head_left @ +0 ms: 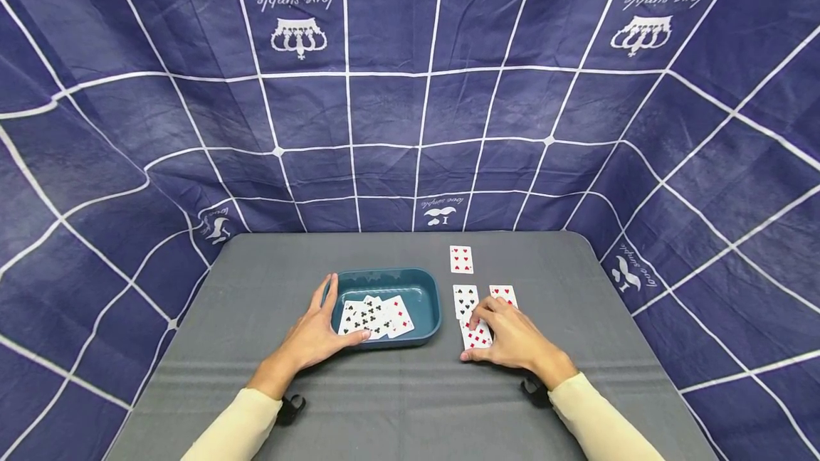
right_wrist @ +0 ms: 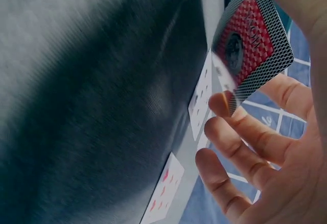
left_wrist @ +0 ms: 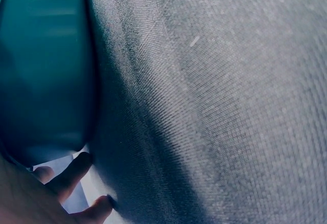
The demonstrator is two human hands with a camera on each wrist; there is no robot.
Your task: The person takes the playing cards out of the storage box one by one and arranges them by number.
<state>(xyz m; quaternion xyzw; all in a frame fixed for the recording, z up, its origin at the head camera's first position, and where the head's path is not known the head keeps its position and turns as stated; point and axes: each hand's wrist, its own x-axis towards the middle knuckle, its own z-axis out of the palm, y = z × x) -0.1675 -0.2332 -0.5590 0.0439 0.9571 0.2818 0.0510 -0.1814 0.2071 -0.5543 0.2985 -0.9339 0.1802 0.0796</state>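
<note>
My left hand (head_left: 314, 333) grips the left end of a dark teal tray (head_left: 440, 308), its thumb over the front rim; in the left wrist view its fingers (left_wrist: 71, 175) touch the tray's wall. Several overlapping playing cards (head_left: 368, 315) lie face up inside, black-suited ones and a diamonds card (head_left: 398, 315). To the tray's right, my right hand (head_left: 515, 336) pinches a diamonds playing card (head_left: 475, 338) between thumb and fingers. Its patterned red back (right_wrist: 253, 45) shows tilted up in the right wrist view. Just beyond lies a spades card (head_left: 465, 297); a hearts card (head_left: 502, 292) is partly behind the hand.
Another hearts card (head_left: 461, 260) lies face up farther back on the grey table (head_left: 269, 269). A blue cloth with white lines (head_left: 384, 112) hangs behind the table and along both sides. Black straps (head_left: 291, 410) circle the wrists.
</note>
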